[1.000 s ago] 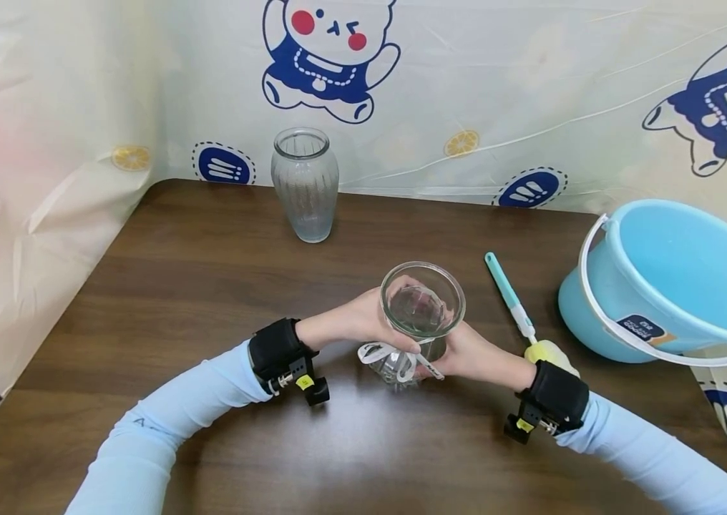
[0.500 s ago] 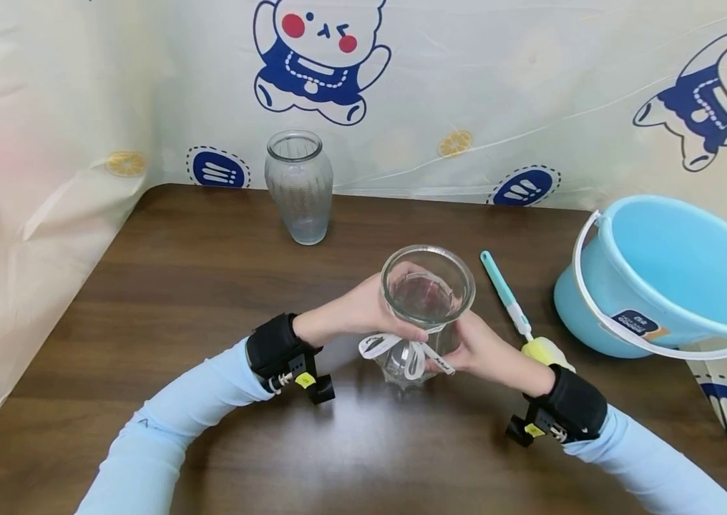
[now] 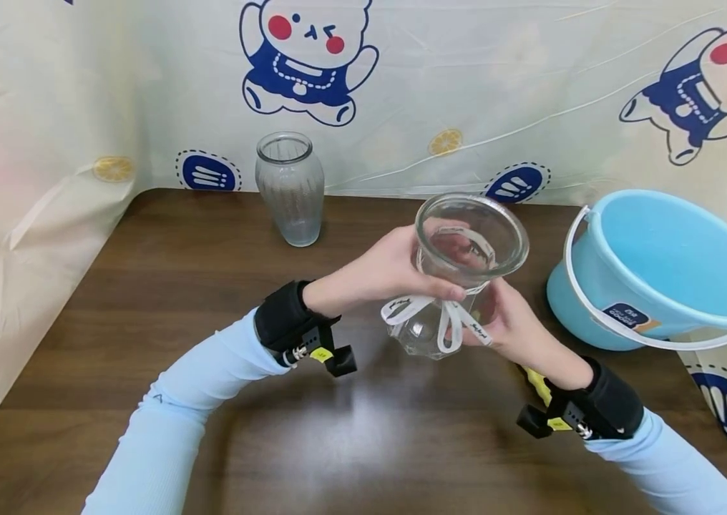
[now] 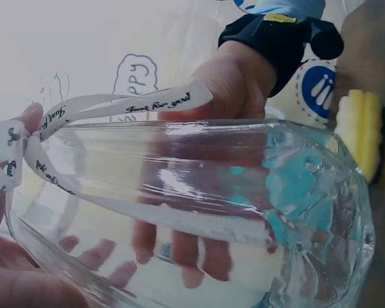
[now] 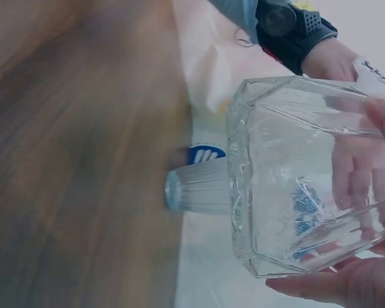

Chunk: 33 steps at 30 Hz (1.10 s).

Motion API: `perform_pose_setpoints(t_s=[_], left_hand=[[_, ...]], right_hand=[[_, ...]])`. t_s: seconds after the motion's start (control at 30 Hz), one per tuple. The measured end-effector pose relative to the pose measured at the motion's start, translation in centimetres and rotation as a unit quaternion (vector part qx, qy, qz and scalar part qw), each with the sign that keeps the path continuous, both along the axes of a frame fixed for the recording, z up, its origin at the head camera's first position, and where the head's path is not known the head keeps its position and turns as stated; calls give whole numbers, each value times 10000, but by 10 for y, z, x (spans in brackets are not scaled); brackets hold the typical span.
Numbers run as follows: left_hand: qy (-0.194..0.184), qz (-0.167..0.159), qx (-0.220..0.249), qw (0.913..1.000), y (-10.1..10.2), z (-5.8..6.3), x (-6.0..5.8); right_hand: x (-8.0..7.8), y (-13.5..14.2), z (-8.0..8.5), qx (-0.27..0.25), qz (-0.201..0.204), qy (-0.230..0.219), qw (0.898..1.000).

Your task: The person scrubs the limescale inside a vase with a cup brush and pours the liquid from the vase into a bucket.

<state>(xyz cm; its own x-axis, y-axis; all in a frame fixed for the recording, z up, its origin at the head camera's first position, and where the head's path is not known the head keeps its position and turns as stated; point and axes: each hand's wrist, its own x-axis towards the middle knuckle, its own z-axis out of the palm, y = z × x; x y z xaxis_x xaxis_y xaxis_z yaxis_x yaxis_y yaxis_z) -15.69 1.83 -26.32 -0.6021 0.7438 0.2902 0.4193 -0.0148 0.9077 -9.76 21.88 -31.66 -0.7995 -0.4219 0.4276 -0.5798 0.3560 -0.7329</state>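
Note:
A clear glass vase [image 3: 424, 335] with a wide round rim and faceted body is held tilted above the wooden table. Round its neck runs a printed white ribbon [image 3: 454, 325], tied in a bow. My left hand [image 3: 396, 268] grips the neck, thumb on the near side. Lower down, my right hand [image 3: 518, 322] holds the body from the right. Through the glass [image 4: 199, 167], the left wrist view shows the right hand's fingers curled behind the body. The right wrist view shows the thick square base [image 5: 240, 179] off the table, with nothing seen inside.
A second, ribbed glass vase [image 3: 290, 186] stands at the back of the table [image 3: 260, 443]. On the right is a light blue bucket [image 3: 572, 304] with a white handle. A yellow sponge brush head [image 3: 539, 386] shows beside my right forearm; its handle is hidden.
Both hands have lifted the ribboned vase up and to the right, nearer the head camera. The sponge brush's handle, visible before, is now covered. The head view has shifted slightly.

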Motion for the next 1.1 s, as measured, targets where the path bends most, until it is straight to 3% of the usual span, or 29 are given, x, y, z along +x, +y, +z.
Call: perform_pose_setpoints(t_s=[0.17,0.3,0.53,0.63,0.8,0.9,1.1], left_hand=[[459,247,-505,9974,11,30,-5],[660,27,-732,9951,25,54,-13],[556,-353,-1215,9904,49,94,-24],[727,-313,-1547,9848,61,107,-28],[1080,-245,-1961,9743,82,121,-31],[1068,-378,-2028,9726,95,127,-33],[1437,-344,-2330,9612,117,135,-33]], right_hand=[[1,4,15,-721,-193,19,9972],[0,7,27,-1248,-273,63,9918],[-3,14,47,-1383,-1321,106,9815],[-7,13,52,-2301,-1182,-8,9660],[-14,11,55,-3990,-362,8,9162],[-18,12,56,-4486,-158,28,8936],[-25,13,58,-4998,-154,95,8659]])
